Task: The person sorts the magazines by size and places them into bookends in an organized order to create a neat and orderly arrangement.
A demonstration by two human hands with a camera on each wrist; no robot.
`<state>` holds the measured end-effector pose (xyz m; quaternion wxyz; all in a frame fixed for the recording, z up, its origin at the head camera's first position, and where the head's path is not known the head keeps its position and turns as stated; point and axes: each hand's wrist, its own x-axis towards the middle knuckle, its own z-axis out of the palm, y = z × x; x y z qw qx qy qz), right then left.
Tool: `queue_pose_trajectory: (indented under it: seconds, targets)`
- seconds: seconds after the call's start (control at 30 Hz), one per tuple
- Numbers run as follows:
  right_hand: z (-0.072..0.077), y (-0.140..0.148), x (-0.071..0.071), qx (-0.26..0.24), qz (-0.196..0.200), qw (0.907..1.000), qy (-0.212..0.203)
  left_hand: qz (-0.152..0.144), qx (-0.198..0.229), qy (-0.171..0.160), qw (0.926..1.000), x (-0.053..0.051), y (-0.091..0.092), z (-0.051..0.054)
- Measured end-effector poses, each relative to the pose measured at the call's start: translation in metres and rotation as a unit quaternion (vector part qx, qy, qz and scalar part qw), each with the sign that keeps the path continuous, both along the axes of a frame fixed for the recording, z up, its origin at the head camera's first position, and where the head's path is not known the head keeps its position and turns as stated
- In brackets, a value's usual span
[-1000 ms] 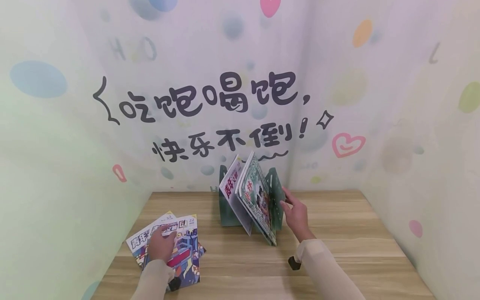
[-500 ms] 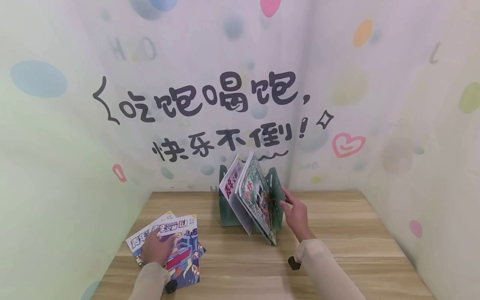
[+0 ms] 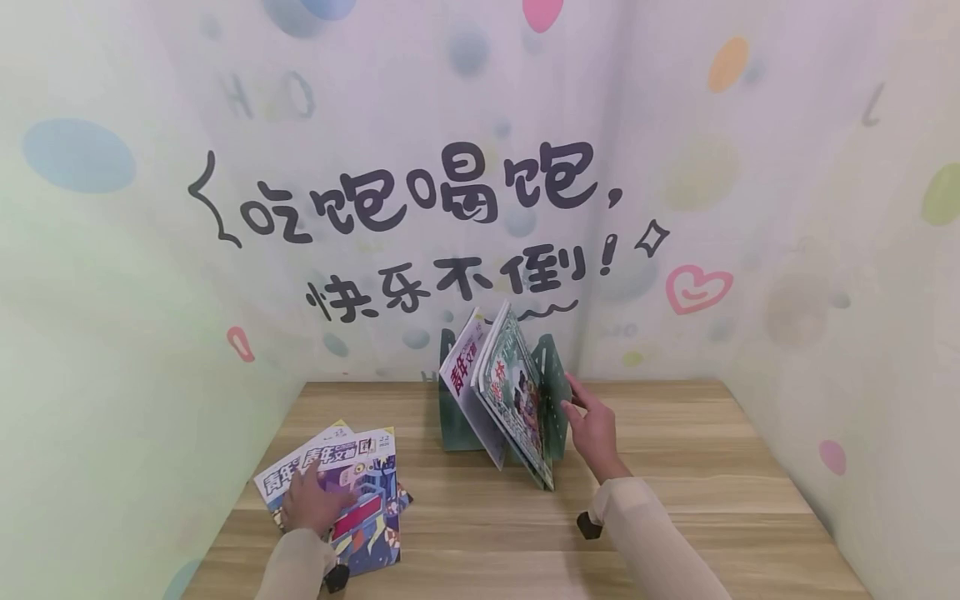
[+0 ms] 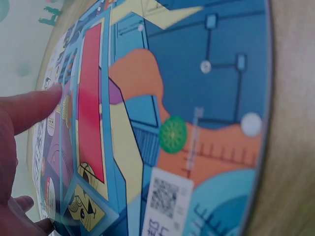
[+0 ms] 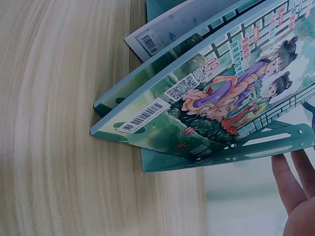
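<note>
In the head view my left hand lies over the upper magazine, its fingers spread and loosely bent. That blue-purple magazine overlaps a similar magazine at the table's left. Seen from the left wrist, a finger extends over the cover; whether it touches is unclear. A dark green bookend stands at the back centre. My right hand touches its right panel from outside with straight fingers. Leaning left between its panels are green-covered magazines and a white magazine.
The wooden table is enclosed by pale printed walls at the back and sides. Lower corners of the leaning magazines jut out in front of the bookend. A small black device sits at my right wrist.
My left hand has shifted slightly left over the upper magazine and its fingers have spread, baring more of the cover. The right hand and the bookend have stayed in place.
</note>
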<state>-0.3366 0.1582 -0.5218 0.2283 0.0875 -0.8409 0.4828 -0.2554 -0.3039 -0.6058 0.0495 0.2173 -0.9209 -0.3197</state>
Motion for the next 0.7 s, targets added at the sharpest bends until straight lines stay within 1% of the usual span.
queue_pose_trajectory:
  seconds: [0.07, 0.23, 0.37, 0.53, 0.7]
  targets:
    - [0.001, 0.000, 0.001, -0.003, 0.000, 1.0000, -0.002, -0.001, -0.006, -0.006, 1.0000, 0.001, 0.000, 0.001]
    - [0.001, -0.001, 0.000, -0.009, 0.003, 1.0000, -0.003, -0.003, -0.015, -0.013, 0.9998, 0.004, 0.001, 0.006]
    - [0.001, -0.001, 0.001, -0.014, 0.004, 0.9999, -0.009, -0.001, -0.020, -0.004, 0.9998, 0.005, 0.000, 0.008]
    - [0.001, -0.001, 0.001, -0.012, 0.003, 0.9999, -0.012, 0.013, -0.028, 0.003, 0.9995, 0.006, -0.001, 0.007]
    - [0.001, -0.001, 0.001, -0.010, 0.001, 0.9998, -0.017, 0.028, -0.025, 0.012, 0.9992, 0.009, 0.003, 0.011]
